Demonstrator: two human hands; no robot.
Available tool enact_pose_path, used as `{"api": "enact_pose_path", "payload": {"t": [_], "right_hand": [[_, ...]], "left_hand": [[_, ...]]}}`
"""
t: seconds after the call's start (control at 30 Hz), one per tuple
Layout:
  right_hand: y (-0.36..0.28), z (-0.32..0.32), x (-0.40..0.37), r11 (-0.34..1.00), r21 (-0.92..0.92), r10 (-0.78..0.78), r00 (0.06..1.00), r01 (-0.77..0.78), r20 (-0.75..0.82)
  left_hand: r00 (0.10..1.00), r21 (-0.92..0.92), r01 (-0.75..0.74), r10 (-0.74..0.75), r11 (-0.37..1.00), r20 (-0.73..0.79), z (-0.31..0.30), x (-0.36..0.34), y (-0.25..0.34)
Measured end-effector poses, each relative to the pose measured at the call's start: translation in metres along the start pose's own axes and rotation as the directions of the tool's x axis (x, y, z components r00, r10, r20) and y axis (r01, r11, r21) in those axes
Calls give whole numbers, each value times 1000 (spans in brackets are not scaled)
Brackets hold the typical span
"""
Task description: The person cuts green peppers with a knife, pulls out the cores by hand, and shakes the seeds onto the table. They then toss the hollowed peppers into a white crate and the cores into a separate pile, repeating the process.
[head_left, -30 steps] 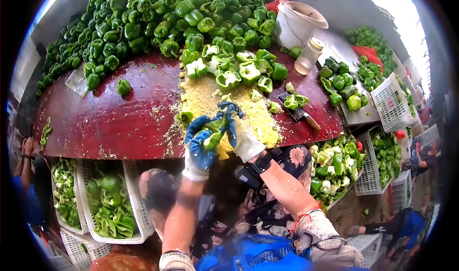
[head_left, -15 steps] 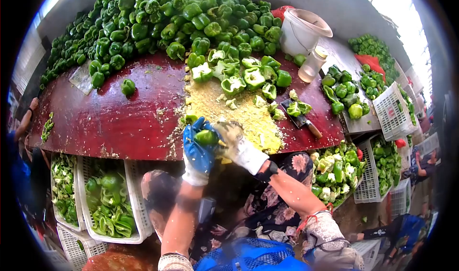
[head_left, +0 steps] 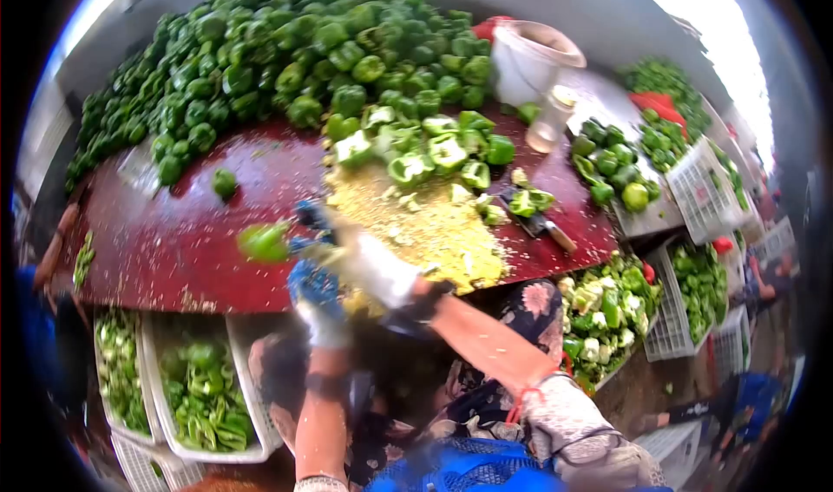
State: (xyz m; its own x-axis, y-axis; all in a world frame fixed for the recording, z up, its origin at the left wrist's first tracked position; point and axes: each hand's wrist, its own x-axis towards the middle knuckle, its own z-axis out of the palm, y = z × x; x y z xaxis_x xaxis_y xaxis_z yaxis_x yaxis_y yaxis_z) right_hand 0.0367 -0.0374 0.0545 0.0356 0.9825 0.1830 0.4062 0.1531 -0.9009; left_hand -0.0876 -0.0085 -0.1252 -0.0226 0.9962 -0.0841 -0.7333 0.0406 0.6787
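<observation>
My left hand, in a blue and white glove, is at the front edge of the red table. My right hand, in a whitish glove, crosses just above and beside it. Both are smeared by motion, so their fingers cannot be made out. A blurred green pepper is just left of the hands; whether a hand touches it is unclear. Yellow seeds cover the table to the right, with cut peppers behind them. A knife lies farther right beside pepper pieces.
A large heap of green peppers fills the back. A white bucket and a jar stand at the back right. Crates with peppers are below the table edge. Another person's arm is at the far left.
The pepper that was in my left hand now shows blurred to the left of the hands. My right hand has swung left across the front of the table. The view has shifted slightly.
</observation>
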Motion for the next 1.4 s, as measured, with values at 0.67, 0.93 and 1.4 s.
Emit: {"api": "enact_pose_path", "payload": {"t": [0.67,0.93,1.4], "right_hand": [[113,-161,-15,132,-960,-18,968,-247,-251],[136,-138,74,38,-996,182,980,-84,-76],[102,-87,-29,540,-822,229,971,-184,-67]], "left_hand": [[995,110,57,-48,992,-87,76,-44,40],[977,51,191,-185,980,-105,65,-34,22],[928,141,343,-358,929,106,75,-42,11]]}}
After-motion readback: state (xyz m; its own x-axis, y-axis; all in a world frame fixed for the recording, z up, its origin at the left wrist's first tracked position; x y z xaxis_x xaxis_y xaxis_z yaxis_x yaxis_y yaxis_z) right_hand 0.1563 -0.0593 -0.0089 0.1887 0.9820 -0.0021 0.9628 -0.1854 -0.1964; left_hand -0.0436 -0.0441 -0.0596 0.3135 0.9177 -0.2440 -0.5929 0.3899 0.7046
